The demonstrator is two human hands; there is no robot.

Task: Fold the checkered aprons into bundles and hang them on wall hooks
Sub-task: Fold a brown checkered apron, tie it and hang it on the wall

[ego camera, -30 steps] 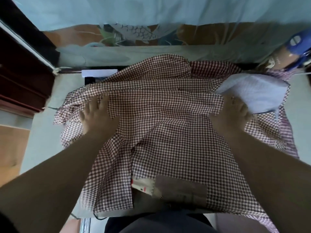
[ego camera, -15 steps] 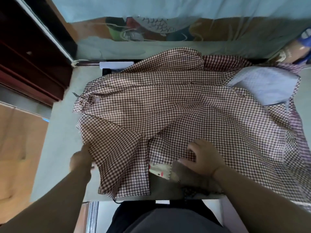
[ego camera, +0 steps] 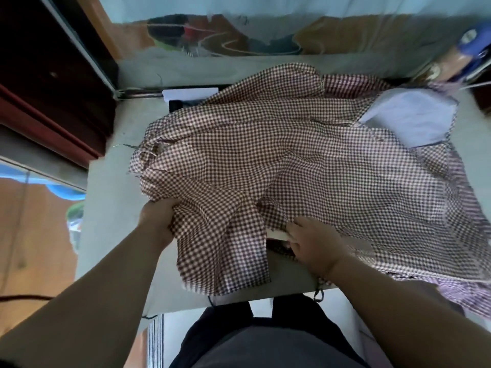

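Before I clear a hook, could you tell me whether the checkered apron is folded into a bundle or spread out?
Spread out: the checkered apron lies wide across the table; the left hand grips its near edge.

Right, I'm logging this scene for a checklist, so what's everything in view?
brown checked apron: one, brown and white, spread across the table
purple checked apron: one, purple and white, beneath it, showing at the right
lining panel: one, pale blue, far right corner
table: one, grey, under the aprons
box: one, white, table's far edge
cabinet: one, dark red-brown, left
left hand: grips the brown apron's left edge
right hand: fingers curled on its near edge
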